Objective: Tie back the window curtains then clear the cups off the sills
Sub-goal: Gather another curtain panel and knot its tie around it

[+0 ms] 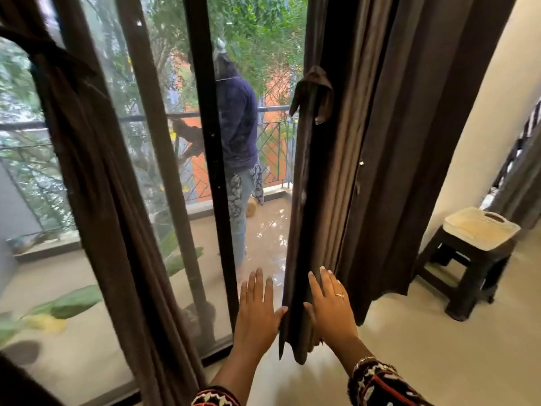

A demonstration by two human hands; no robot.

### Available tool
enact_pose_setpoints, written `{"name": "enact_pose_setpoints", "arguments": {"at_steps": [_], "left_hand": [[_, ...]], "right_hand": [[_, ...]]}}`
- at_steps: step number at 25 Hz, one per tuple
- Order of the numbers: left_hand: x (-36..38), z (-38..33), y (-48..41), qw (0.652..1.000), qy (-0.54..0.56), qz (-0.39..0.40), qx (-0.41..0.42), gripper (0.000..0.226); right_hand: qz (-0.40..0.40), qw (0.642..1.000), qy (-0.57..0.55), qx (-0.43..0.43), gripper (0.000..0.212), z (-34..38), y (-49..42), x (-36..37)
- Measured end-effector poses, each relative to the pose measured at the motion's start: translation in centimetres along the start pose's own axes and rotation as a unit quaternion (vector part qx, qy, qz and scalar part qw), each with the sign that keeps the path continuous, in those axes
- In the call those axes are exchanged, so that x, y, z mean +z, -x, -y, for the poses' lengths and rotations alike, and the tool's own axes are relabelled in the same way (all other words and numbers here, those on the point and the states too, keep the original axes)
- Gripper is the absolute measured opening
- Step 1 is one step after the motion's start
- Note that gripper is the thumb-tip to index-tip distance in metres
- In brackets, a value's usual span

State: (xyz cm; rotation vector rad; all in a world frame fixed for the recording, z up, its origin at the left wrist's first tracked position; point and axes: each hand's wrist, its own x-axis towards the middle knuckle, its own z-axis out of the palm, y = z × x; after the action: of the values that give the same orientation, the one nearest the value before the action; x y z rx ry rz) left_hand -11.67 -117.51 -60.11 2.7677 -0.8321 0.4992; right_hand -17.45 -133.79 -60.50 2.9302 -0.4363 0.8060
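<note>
Flat left hand [259, 306] and right hand [330, 306], gripping nothing, pressed the bundled dark-brown fabric curtain [307, 200]; tugging could slip its twelve-o'clock knot [314, 92].

head | left hand [257, 307] fingers straight, thumb touching tied curtain [306, 200]; right hand [329, 306] flat just beside it

No text, labels or numbers readable here. The curtain [366, 142] is plain dark fabric; the patterned sleeve [377, 385] shows zigzag shapes only, no letters.
</note>
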Motion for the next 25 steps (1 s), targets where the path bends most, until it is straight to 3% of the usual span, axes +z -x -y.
{"name": "enact_pose_setpoints", "arguments": {"at_steps": [10, 16, 21, 25], "left_hand": [[0.7, -7.9, -15.2, 0.992, -0.027, -0.12, 0.043, 0.065], [-2.0, -10.6, -24.3, 0.972, -0.082, -0.208, 0.067, 0.082], [-7.0, -10.8, -30.8, 0.955, -0.105, -0.268, 0.074, 0.073], [-11.7, -10.3, -35.9, 0.922, -0.128, -0.344, 0.12, 0.054]], "right_hand": [[-0.106, 0.993, -0.022, -0.048, 0.074, -11.3, -13.1, 0.4], [-0.185, 0.976, -0.043, -0.103, 0.071, -13.6, -21.7, -1.9], [-0.25, 0.959, -0.058, -0.122, 0.068, -13.6, -28.2, -4.9], [-0.301, 0.94, -0.092, -0.129, 0.067, -12.9, -32.8, -7.9]]}}
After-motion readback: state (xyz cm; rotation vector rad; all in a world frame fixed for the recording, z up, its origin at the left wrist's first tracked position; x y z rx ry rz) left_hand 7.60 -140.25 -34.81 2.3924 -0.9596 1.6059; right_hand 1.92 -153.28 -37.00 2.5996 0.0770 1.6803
